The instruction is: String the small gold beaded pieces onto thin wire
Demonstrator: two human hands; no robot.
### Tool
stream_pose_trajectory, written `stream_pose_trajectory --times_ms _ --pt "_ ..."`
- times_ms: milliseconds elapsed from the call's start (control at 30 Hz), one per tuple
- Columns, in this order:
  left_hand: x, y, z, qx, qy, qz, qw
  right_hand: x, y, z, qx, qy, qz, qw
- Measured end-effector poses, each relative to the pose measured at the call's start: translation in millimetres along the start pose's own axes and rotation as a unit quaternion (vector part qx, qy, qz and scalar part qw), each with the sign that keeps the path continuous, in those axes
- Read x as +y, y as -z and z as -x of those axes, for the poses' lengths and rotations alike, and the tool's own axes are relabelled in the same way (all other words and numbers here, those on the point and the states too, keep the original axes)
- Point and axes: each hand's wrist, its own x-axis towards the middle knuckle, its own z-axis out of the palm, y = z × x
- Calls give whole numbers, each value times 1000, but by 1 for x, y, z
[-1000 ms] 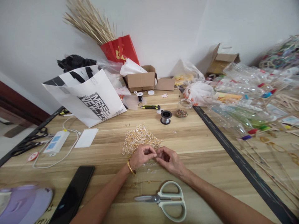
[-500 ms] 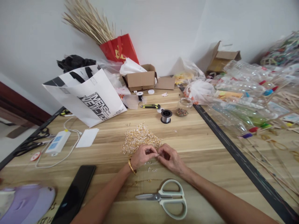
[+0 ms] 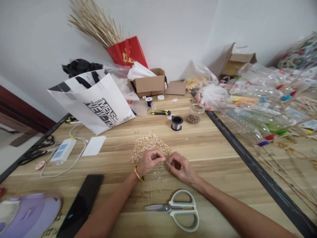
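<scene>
Just in front of a heap of gold and clear beads, my left hand and my right hand work fingertip to fingertip. Each pinches a thin pale strand, and whatever tiny piece may be on it is too small to make out. Below the fingers lie a short beaded chain and a few clear beads. Nearer to me, a gold chain is stretched across the wood. Scissors with pale handles rest between my forearms.
Beyond the heap stand a spool of clear line, a glass jar of small beads and a yellow-black utility knife. On the left are a white paper bag, a power strip and a phone. Plastic bottles crowd the right.
My fingertips have drawn slightly apart, the left hand moving a little left and up, leaving a small gap. The view has shifted slightly; the things on the table stay put.
</scene>
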Motion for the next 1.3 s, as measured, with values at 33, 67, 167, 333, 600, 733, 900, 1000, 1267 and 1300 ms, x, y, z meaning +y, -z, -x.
stream_pose_trajectory --times_ms 33,67,167,333,600,733,900,1000,1267,1300 --pt "0 0 0 1 2 7 1000 0 0 0 1 -1 1 1000" --pt "1 1 0 3 5 14 1000 0 0 0 1 -2 2 1000" --pt "2 2 0 8 10 42 999 0 -1 0 2 -6 5 1000" --pt "3 4 1 8 15 102 995 0 0 1 -6 -10 3 1000" --pt "1 3 3 8 6 111 994 -4 2 2 19 -67 -52 996" --pt "4 1 3 7 14 118 993 -1 2 3 43 -102 -89 990" --pt "3 -1 0 18 11 114 993 -2 2 3 24 -105 -103 989" --pt "3 -3 -1 38 -10 82 996 -4 2 3 2 -106 -117 988" --pt "2 -8 -1 19 -36 -33 999 2 -1 4 1 -118 -129 985" --pt "2 -8 -1 18 -36 -45 998 3 -1 4 2 -115 -118 986"
